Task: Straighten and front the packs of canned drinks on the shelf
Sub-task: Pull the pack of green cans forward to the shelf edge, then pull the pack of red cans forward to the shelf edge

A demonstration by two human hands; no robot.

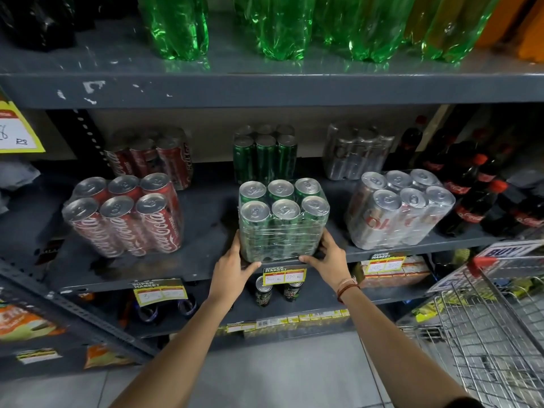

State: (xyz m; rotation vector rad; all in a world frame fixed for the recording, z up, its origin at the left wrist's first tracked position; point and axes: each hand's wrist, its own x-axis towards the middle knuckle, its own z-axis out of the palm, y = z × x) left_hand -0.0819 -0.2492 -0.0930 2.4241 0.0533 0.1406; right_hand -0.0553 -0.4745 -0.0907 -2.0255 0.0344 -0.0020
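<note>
Bracing the green 6-pack (281, 219) at centre frame on the shelf edge (188, 275), my left grip (235, 267) and right grip (328, 257) clamp its lower corners; heavy, slick shrink-wrap, so holding low should suit best.

Both forearms are bare, the right wrist wears thin red-orange thread bracelets (347, 285), and a dark sleeve edge (462, 403) shows higher up.

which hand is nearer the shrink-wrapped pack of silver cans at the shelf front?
Right. The right hand grips the green can pack's right side, next to the silver pack; the left hand holds its far side.
</note>
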